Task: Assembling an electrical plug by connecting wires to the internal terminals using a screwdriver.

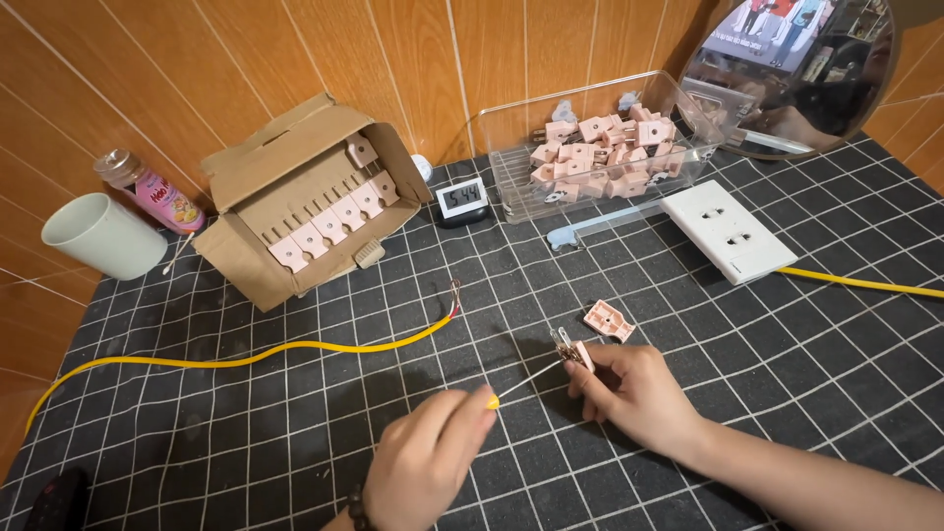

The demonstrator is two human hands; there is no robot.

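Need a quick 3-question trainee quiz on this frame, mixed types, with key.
1. True or false: the right hand holds a pink plug half with metal prongs.
2. What does the left hand hold? A) yellow-handled screwdriver B) white mug C) digital clock
3. Where does the loose pink plug cover lie relative to the white socket plate?

Key: 1 true; 2 A; 3 on the mat, nearer the person and to the left of the plate, apart from it.

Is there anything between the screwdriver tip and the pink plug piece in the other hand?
Nothing visible. The left hand holds the screwdriver, whose thin shaft runs straight to the plug half pinched in the right hand. Only bare grid mat lies beneath.
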